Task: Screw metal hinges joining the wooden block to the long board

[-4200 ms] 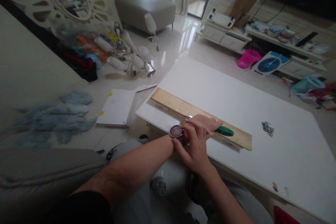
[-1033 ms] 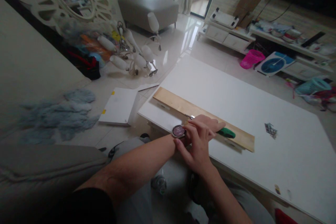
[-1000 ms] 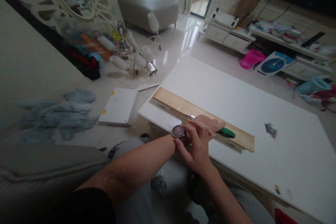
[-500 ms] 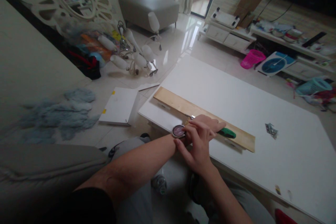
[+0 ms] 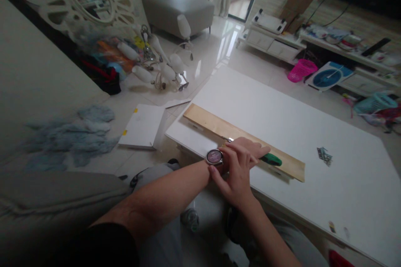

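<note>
A round wristwatch point(image 5: 214, 157) with a lit screen sits on my left wrist. My right hand point(image 5: 236, 171) reaches across that wrist, its thumb by the watch's lower edge and its fingers at the upper right edge. My left hand point(image 5: 249, 147) is palm down over a long wooden board point(image 5: 213, 124), partly hidden behind my right hand, with the visible fingers stretched out. A green-handled screwdriver point(image 5: 272, 159) lies along the board beneath my left hand; its middle is covered. The board is on a white table point(image 5: 247, 96).
Small metal hardware point(image 5: 324, 156) lies on the table's right part. A white box point(image 5: 142, 125) is on the floor at left, beside grey-blue fluffy cloth point(image 5: 90, 131). Beyond are a lamp with several white shades point(image 5: 167, 71), a grey ottoman point(image 5: 178, 10) and a pink basket point(image 5: 302, 70).
My right fingertip has moved slightly up from the watch face, so more of the screen shows. Both arms stay nearly in place. The board and screwdriver have not moved.
</note>
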Demonstrator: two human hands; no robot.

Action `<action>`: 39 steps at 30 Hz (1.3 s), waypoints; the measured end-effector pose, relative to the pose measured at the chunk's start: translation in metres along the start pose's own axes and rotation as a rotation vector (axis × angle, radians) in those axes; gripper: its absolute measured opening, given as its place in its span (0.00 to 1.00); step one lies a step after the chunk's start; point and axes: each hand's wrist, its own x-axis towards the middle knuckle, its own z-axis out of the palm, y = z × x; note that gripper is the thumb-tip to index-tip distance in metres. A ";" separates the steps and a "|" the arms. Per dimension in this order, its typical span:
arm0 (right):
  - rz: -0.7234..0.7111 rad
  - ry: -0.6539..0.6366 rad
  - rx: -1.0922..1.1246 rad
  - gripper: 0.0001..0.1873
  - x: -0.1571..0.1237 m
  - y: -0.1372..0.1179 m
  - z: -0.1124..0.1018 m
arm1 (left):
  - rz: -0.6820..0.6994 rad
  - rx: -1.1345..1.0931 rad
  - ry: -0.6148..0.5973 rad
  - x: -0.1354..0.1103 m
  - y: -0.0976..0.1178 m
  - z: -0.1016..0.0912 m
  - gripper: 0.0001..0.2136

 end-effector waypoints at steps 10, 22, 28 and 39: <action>-0.021 0.008 -0.013 0.16 0.001 0.000 -0.001 | 0.025 -0.005 0.036 0.000 -0.003 0.004 0.09; -0.029 -0.001 0.003 0.16 0.001 0.000 -0.003 | 0.056 0.022 0.075 0.002 -0.006 0.010 0.08; -0.023 -0.008 0.006 0.16 0.001 -0.001 -0.002 | 0.015 0.046 0.010 0.003 -0.002 0.005 0.09; -0.034 0.002 -0.006 0.16 0.000 0.000 -0.002 | 0.012 0.057 0.011 -0.002 0.000 0.000 0.10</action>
